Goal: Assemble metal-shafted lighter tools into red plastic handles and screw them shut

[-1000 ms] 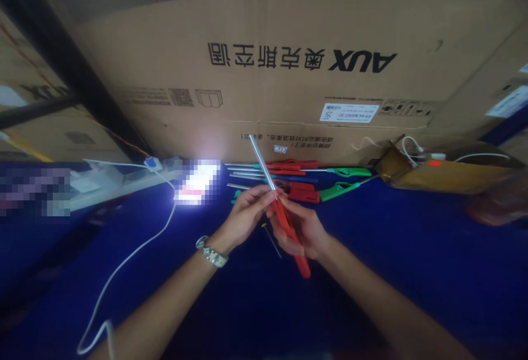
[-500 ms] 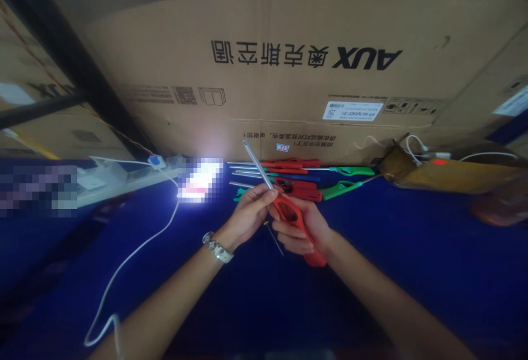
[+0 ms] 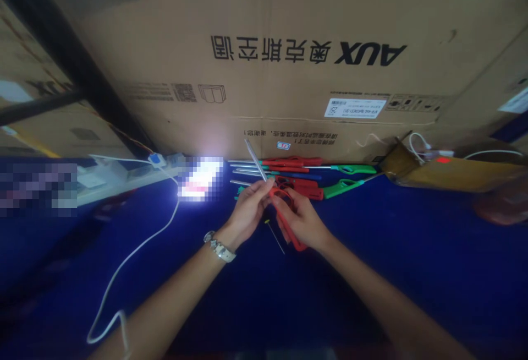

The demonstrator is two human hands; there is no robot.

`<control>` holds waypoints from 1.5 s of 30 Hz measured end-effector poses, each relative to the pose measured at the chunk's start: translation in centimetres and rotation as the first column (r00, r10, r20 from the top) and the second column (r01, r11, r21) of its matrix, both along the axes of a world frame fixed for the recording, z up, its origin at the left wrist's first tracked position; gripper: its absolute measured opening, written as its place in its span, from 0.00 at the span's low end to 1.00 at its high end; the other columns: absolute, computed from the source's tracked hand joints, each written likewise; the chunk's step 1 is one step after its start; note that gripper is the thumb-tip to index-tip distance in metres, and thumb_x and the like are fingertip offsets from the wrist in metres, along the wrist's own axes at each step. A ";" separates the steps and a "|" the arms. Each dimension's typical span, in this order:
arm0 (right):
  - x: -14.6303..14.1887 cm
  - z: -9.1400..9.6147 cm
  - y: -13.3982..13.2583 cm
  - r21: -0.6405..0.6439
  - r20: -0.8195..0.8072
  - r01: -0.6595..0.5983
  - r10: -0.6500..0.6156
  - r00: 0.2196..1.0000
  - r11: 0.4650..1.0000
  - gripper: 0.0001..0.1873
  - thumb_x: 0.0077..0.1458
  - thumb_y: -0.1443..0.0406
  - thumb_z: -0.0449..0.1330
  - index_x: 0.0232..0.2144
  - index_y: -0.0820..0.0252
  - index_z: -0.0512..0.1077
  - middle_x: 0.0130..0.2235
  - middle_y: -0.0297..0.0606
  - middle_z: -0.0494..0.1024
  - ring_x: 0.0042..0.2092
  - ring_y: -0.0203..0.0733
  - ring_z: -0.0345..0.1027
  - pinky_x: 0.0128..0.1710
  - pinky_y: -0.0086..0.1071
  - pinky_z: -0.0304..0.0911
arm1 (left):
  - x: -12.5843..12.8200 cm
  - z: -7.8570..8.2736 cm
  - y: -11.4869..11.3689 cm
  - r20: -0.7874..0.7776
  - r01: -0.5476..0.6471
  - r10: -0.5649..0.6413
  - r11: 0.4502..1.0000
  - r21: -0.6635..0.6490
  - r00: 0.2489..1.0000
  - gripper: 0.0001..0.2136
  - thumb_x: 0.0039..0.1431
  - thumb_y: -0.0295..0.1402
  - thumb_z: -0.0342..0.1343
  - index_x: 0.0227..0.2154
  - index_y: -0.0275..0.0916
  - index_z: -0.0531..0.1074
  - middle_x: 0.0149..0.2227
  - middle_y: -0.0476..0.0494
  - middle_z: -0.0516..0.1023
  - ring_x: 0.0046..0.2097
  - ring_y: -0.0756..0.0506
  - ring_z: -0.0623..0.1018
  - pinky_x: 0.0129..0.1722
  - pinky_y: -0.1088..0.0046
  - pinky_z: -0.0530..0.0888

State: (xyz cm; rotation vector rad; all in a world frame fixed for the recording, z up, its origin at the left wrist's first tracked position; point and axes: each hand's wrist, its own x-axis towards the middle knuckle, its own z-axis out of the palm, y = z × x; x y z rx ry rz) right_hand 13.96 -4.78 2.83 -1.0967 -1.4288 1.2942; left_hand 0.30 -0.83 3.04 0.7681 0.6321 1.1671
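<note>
Between both hands is a red long-nosed lighter (image 3: 289,226), its metal tube (image 3: 256,161) pointing up and to the left. My left hand (image 3: 248,211), with a watch (image 3: 219,247) at its wrist, pinches the lighter where the tube meets the body. The fingers of my right hand (image 3: 304,218) are closed round the red handle. Beneath my hands a thin rod with a yellow end (image 3: 275,236) lies on the blue surface. Just beyond them lie several more lighters, among them a red one (image 3: 307,189) and a green one (image 3: 344,186).
A large cardboard box (image 3: 264,85) stands at the back. On the left are a bright pixelated screen (image 3: 201,179), a white cable (image 3: 124,258) and a power strip (image 3: 119,184). To the right lies a brown-yellow package (image 3: 454,175) with white cables.
The red lighter has turned in my hands, and its handle end has swung left and up. My right hand has shifted its grip to the upper side of the handle.
</note>
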 end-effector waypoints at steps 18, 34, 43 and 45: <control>0.4 2.2 0.4 0.343 -0.085 0.318 -0.308 0.948 0.884 0.17 0.56 0.49 0.64 0.32 0.57 0.72 0.30 0.34 0.74 0.31 0.36 0.67 0.33 0.30 0.65 | -2.1 3.3 -0.6 -0.499 0.162 0.276 0.727 0.667 0.821 0.16 0.70 0.43 0.47 0.29 0.40 0.67 0.25 0.48 0.72 0.28 0.48 0.73 0.33 0.71 0.70; -0.6 -1.1 2.6 0.152 -0.338 0.262 -0.199 0.920 0.953 0.20 0.55 0.49 0.64 0.27 0.59 0.72 0.20 0.26 0.63 0.23 0.32 0.55 0.25 0.30 0.54 | -2.9 0.3 0.6 -0.796 0.498 0.444 0.623 0.604 0.411 0.10 0.65 0.40 0.53 0.33 0.40 0.72 0.25 0.45 0.72 0.24 0.45 0.71 0.29 0.71 0.66; 0.6 -0.1 2.9 0.114 -0.450 0.416 -0.327 0.831 0.902 0.19 0.52 0.49 0.66 0.26 0.58 0.72 0.19 0.26 0.61 0.22 0.32 0.54 0.23 0.30 0.54 | -3.3 1.0 0.5 -0.812 0.517 0.435 0.626 0.584 0.390 0.10 0.66 0.38 0.52 0.32 0.41 0.72 0.24 0.47 0.71 0.23 0.46 0.69 0.29 0.70 0.65; 1.3 0.0 3.2 0.077 -0.476 0.397 -0.316 0.821 0.915 0.19 0.50 0.50 0.68 0.24 0.58 0.71 0.18 0.26 0.63 0.22 0.32 0.55 0.24 0.30 0.55 | -3.5 1.1 0.6 -0.802 0.498 0.426 0.630 0.595 0.419 0.10 0.66 0.38 0.53 0.31 0.41 0.73 0.23 0.47 0.70 0.22 0.46 0.68 0.29 0.70 0.66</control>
